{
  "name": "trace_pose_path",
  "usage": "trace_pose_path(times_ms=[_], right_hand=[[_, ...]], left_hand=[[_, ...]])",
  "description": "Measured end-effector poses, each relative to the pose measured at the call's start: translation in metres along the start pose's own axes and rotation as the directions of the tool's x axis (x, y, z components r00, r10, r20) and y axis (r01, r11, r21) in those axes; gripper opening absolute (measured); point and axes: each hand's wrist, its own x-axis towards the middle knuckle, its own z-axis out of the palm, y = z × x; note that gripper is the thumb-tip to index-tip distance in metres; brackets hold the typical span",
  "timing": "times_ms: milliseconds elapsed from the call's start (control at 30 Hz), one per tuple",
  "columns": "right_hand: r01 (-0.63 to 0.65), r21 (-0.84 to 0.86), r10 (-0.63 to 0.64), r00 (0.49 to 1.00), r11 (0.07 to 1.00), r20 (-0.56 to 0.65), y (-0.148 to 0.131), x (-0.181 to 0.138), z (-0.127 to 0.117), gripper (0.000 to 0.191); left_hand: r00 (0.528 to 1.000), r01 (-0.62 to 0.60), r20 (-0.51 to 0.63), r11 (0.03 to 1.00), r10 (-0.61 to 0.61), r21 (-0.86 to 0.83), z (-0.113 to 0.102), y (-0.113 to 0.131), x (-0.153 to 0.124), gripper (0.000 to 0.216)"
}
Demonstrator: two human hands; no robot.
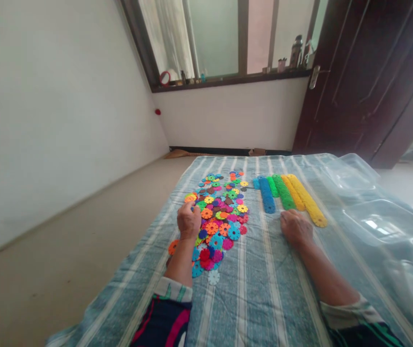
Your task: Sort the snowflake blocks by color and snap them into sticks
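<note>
A loose heap of notched plastic discs (212, 227) in many colours lies on the striped cloth. At the heap's left edge is my left hand (189, 220), its fingers curled together beside yellow and orange discs; what they hold, if anything, is hidden. To the right, overlapping discs lie in rows sorted by colour: a blue row (267, 195), a green row (284, 193) and a long yellow row (308, 201), with shorter rows between. My right hand (296, 228) rests closed at the near end of the green row, its fingertips out of sight.
Clear plastic containers (380, 222) stand along the right side of the covered table (257, 299). Beyond the far edge are a white wall and a windowsill with a flask (295, 52) and small items. A dark red door (358, 72) is at the right.
</note>
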Motion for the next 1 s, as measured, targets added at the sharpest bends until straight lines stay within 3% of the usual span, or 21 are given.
trace_pose_path(times_ms=[333,467,600,733,1000], right_hand=[[0.015,0.002,-0.015,1.000,1.000,-0.024,0.005,-0.002,0.006,0.026],[0.006,0.026,-0.005,0.999,1.000,-0.039,0.006,-0.002,0.007,0.024],[0.004,0.043,-0.002,0.999,0.999,-0.042,0.006,-0.003,0.006,0.024],[-0.001,0.048,0.003,0.999,0.999,-0.040,0.006,-0.003,0.005,0.025],[0.007,0.053,-0.004,0.998,0.999,-0.056,0.008,-0.003,0.008,0.025]], left_hand=[[0.982,0.155,0.093,0.981,-0.166,0.116,-0.009,-0.011,0.004,0.031],[0.971,0.018,0.233,0.991,-0.049,0.134,-0.003,-0.012,0.003,0.032],[0.918,-0.159,0.383,0.981,0.104,0.114,0.005,-0.011,0.001,0.040],[0.886,-0.134,0.460,0.982,0.058,0.136,0.007,-0.010,-0.001,0.041],[0.907,-0.111,0.419,0.985,0.047,0.129,0.001,-0.006,-0.001,0.032]])
